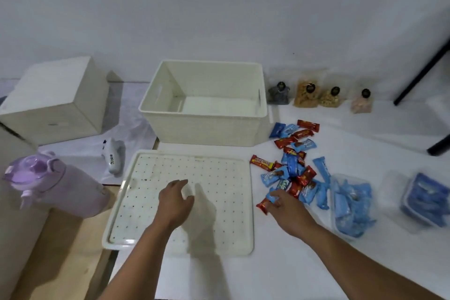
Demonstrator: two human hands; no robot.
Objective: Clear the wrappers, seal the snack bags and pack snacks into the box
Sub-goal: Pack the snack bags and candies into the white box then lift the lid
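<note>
An open cream box [204, 126] stands empty at the back of the white table. Its perforated lid [219, 170] lies flat in front of it. My left hand [174, 198] hovers over the lid, fingers apart, holding nothing. To the right lies a pile of red and blue snack bars [293, 165]. My right hand [283, 209] rests at the pile's near edge, fingers closed on a red bar [263, 204] and a blue one. Several clipped snack bags [319, 96] stand against the wall at the back right.
A clear bag of blue packets [350, 204] and a clear tub of blue packets [428, 202] sit at the right. A second cream box [56, 102], a white handheld sealer [114, 158] and a lilac bottle [56, 187] are at the left. Black legs [418, 80] stand far right.
</note>
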